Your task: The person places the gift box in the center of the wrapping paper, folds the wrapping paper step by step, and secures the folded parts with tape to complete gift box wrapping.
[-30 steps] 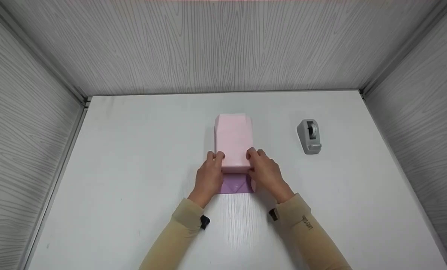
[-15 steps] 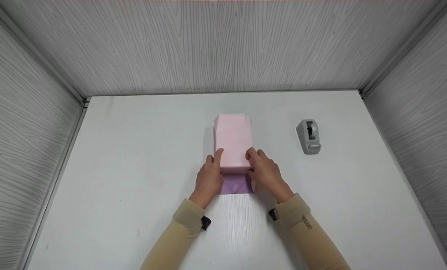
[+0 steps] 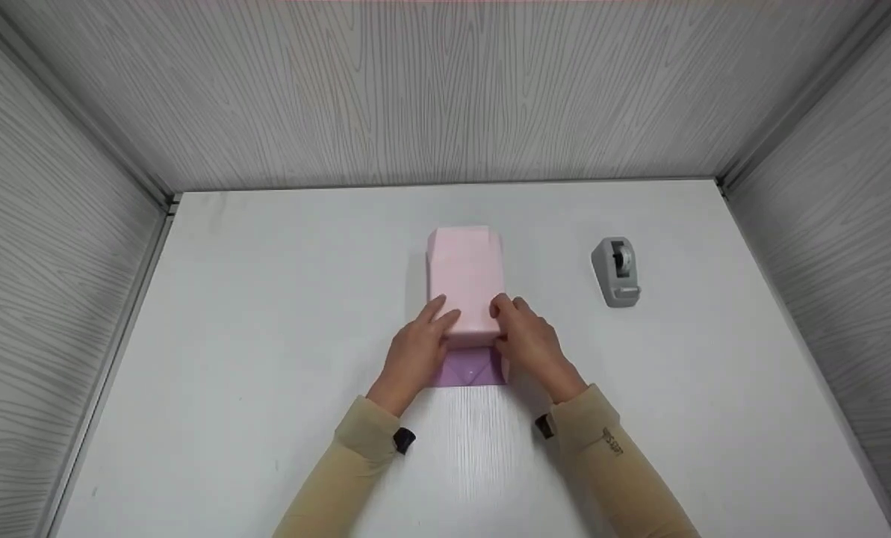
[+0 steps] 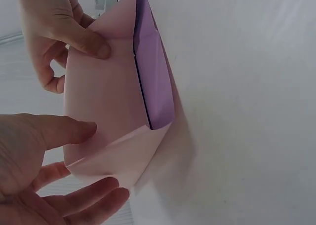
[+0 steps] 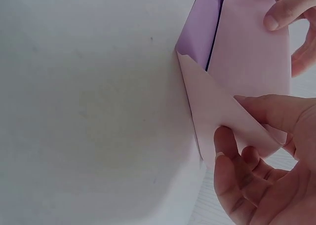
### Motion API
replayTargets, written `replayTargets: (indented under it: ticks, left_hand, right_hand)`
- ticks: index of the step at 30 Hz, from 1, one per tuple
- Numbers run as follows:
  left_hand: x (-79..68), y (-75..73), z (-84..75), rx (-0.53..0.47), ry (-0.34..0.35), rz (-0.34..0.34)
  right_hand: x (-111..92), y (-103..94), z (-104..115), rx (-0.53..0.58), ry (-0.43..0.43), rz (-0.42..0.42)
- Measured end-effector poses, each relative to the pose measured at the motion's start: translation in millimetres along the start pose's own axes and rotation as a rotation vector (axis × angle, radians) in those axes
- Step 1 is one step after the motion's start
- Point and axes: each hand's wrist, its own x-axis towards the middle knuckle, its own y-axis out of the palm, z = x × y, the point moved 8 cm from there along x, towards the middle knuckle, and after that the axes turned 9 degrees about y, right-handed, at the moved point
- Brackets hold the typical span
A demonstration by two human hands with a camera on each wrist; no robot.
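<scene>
A box (image 3: 466,273) wrapped in pink paper lies lengthwise on the white table. At its near end a purple-faced paper flap (image 3: 469,366) sticks out toward the person, its sides folded into a point. My left hand (image 3: 413,353) is at the near left corner, two fingers spread over the top. In the left wrist view its thumb (image 4: 79,130) presses the end face while the other fingers lie loosely along the folded side. My right hand (image 3: 529,340) grips the near right corner. The right wrist view shows its thumb and fingers pinching a pink side fold (image 5: 222,106).
A grey tape dispenser (image 3: 617,273) with a roll in it stands to the right of the box on the table (image 3: 266,314). Wood-grained panels (image 3: 445,90) enclose the table at the back and both sides.
The fingers of my left hand have shifted and spread over the top near corner, and its wrist has turned slightly outward. My right hand and the box stay put.
</scene>
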Motion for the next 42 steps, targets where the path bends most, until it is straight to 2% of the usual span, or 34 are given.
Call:
replayTargets:
  ticks: [5,9,14,18,22,25,30,36,42]
  left_hand:
    - [3.1,-0.1,-0.7,0.006,0.035,-0.031]
    - [4.9,-0.5,-2.3,0.01,0.056,-0.044]
    - [5.7,-0.8,-3.3,0.007,0.069,-0.049]
    - [6.1,-0.9,-2.4,-0.005,0.065,-0.05]
    - [6.0,0.2,-0.6,-0.013,0.056,-0.049]
    - [5.7,0.8,0.4,-0.021,0.049,-0.042]
    - [4.9,1.9,2.5,-0.036,0.03,-0.024]
    - [4.5,1.1,3.3,-0.044,0.022,-0.025]
    - [5.1,0.2,3.4,-0.054,0.011,-0.019]
  right_hand:
    - [0,-1.3,-1,0.037,-0.004,0.023]
    - [-3,-5.7,-7,0.163,0.01,0.044]
    - [-13,-7.9,-22,0.287,0.118,0.031]
    - [-19,-2.4,-31,0.284,0.228,0.017]
    - [-21,0.2,-32,0.246,0.279,-0.028]
    - [-21,2.6,-32,0.251,0.296,-0.049]
    - [-23,8.0,-34,0.316,0.305,-0.026]
    - [-30,5.8,-39,0.362,0.305,-0.036]
    - [-35,13.9,-41,0.384,0.315,0.004]
